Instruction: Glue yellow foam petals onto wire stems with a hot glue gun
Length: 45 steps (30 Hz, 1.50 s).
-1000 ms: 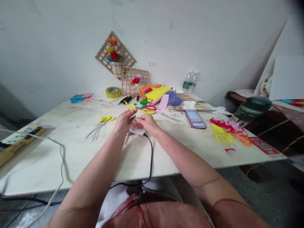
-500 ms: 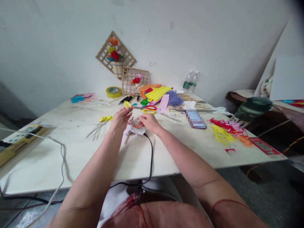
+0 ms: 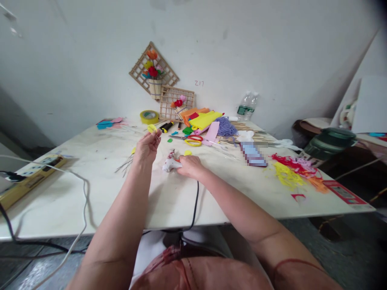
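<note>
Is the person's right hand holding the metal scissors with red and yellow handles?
No, the right hand is on the white corded tool, while the scissors lie apart, farther back.

Two hands (image 3: 147, 147), one glue gun (image 3: 171, 163), two lattice panels (image 3: 168, 72), two bottles (image 3: 243, 109), one yellow tape roll (image 3: 150, 120), one phone (image 3: 254, 154)

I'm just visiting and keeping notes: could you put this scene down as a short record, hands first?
Left hand: left hand raised, pinching a yellow piece
Right hand: right hand closed on the back of a white corded tool
Behind left forearm: thin stems, partly hidden
Beyond the hands: scissors with red and yellow handles
Right side: phone, yellow scraps
</note>
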Tool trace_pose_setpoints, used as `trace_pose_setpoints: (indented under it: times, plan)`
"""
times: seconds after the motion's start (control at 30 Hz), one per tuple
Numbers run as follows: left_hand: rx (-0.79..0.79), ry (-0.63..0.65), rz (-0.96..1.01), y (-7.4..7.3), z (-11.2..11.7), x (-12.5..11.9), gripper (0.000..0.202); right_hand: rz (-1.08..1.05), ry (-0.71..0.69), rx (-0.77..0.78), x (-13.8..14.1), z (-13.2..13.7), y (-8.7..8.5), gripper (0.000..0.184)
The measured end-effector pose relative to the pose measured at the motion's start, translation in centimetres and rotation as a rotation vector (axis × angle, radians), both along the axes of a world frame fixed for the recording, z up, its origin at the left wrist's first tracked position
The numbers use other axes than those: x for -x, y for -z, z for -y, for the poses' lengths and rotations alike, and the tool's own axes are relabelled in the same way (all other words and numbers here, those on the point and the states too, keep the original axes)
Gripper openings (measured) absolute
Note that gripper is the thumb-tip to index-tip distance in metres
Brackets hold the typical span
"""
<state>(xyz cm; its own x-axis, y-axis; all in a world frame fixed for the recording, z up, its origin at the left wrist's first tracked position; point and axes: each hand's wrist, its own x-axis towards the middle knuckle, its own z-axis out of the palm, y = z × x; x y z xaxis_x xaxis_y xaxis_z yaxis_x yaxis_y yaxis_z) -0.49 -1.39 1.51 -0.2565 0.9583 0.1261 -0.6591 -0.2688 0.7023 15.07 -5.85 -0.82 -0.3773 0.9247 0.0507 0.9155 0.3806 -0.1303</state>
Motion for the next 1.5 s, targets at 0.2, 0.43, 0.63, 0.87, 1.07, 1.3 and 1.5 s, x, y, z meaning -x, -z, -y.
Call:
trace_pose_setpoints:
  times: [0.2,0.43,0.63,0.87,1.07,1.3,1.5]
  plan:
    - [-0.039,-0.056,0.142,-0.4,-0.1,1.7,0.014,0.009,0.069,-0.188,-0.8,-0.1,-0.7,0.031]
    - [0.004,-0.062,0.107,-0.3,-0.1,1.9,0.014,-0.274,0.362,-0.281,-4.4,-2.5,-1.8,0.025]
    - [0.078,0.034,-0.053,0.6,-0.2,0.5,0.009,-1.331,0.008,0.021,-4.3,-2.1,-2.5,0.015]
    - [0.083,0.068,-0.13,1.5,-0.5,-0.3,0.009,-1.39,-0.191,0.285,-2.3,-0.2,-2.5,0.03]
    - [0.059,0.089,-0.161,1.7,-0.4,-0.5,0.009,-1.372,-0.142,0.256,-2.2,-0.3,-2.2,0.036]
    - [0.034,0.114,-0.181,1.9,-0.5,-0.5,0.013,-1.332,-0.081,0.248,-2.3,-0.5,-2.1,0.043]
    - [0.049,0.11,-0.195,1.7,-0.3,-0.7,0.013,-1.309,-0.053,0.253,-2.3,-0.7,-2.1,0.043]
